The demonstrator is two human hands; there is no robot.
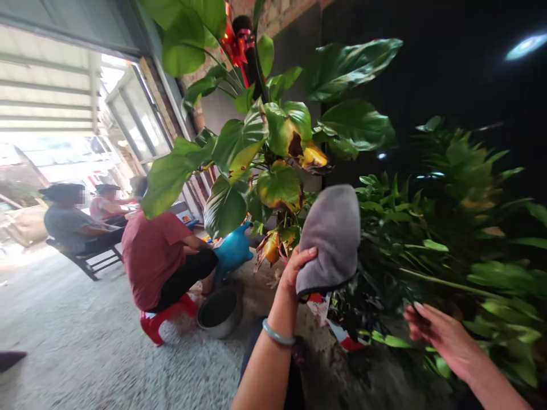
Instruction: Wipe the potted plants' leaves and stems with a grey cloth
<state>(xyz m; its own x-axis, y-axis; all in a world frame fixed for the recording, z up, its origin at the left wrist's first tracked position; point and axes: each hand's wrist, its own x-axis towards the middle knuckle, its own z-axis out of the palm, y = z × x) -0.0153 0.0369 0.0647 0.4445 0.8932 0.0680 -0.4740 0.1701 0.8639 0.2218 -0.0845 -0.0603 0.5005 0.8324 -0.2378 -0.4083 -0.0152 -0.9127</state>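
Grey cloth in the left hand

The left fingers hold a gray cloth before a large-leaved plant; the right fingers hover near foliage.

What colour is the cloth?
The cloth is grey with a dark border, best seen in the head view.

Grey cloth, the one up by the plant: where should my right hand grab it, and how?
Probably pinch the grey cloth gently by its right edge, coming from the right. The left hand grips its lower left part, while that right edge stands free. It looks soft and floppy, and the right hand is on that side.
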